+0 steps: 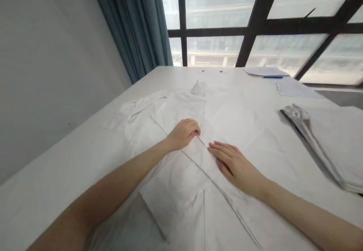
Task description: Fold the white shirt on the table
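White cloth (181,183), probably light and soft, best held by its edge (202,142): my left fingers (194,126) pinch it, right fingers (224,149) outstretched

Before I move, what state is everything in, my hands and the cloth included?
Left hand: curled, appearing to pinch the cloth
Right hand: open, palm down on the cloth
White cloth: spread out, wrinkled, with creased edges
Blue curtain: gathered to the left
Window: uncovered; open or shut, hard to tell
Blue pen: lying by papers; cap unclear
White bundle at right: folded, lying flat
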Tool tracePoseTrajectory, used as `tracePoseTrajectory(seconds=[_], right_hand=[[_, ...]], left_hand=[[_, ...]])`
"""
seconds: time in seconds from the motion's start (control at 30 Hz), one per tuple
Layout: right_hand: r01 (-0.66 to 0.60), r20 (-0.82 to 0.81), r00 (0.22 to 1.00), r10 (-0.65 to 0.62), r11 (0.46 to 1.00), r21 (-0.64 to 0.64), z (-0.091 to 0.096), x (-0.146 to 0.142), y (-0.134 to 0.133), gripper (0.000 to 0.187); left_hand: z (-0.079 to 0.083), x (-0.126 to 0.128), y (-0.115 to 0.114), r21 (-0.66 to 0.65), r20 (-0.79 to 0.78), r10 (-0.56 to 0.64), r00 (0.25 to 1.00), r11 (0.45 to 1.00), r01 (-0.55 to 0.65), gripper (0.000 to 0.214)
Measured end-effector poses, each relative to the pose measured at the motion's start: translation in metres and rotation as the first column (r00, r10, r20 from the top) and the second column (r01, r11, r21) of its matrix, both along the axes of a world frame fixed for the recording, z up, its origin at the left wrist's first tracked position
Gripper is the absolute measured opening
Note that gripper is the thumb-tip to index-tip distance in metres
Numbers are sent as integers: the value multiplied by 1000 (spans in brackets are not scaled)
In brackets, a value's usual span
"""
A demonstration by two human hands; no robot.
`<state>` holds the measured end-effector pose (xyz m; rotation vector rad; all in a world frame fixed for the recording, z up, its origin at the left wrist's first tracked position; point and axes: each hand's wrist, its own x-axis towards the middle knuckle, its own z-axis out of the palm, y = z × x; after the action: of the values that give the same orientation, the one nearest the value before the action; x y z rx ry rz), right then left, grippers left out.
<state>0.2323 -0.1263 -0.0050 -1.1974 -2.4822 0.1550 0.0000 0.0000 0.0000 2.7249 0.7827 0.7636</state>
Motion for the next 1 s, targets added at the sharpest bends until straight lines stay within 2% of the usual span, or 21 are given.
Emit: tracePoseTrajectory(seconds=[0.2, 0.3, 0.43, 0.6, 0.77, 0.9, 1.0], right_hand=[[-5, -75, 997, 4, 1000, -25, 7, 0, -5, 31], [48, -145, 988, -58, 996, -74, 14, -2, -6, 22], [106, -184, 975, -128, 987, -122, 16, -5, -5, 8], [99, -240, 961, -135, 983, -155, 16, -5, -5, 13], [94, -283, 948, -145, 978, -186, 16, -3, -6, 14], [94, -283, 948, -145, 978, -187, 16, -3, -6, 14], [84, -274, 953, -129, 982, -171, 16, -3, -5, 14]], left_hand=[[0, 0, -3, 5, 55, 57, 997, 998, -57, 29], [-1, -2, -1, -21, 47, 80, 996, 997, -79, 42], [0, -2, 0, -33, -9, 76, 997, 997, -77, 41], [-1, 0, 0, -22, -30, 90, 995, 996, -91, 36], [-4, -1, 2, -14, 29, 104, 994, 994, -104, 34], [-1, -2, -2, -3, 1, 32, 999, 999, -32, 39], [0, -2, -4, 1, -19, 5, 1000, 1000, -5, 33]])
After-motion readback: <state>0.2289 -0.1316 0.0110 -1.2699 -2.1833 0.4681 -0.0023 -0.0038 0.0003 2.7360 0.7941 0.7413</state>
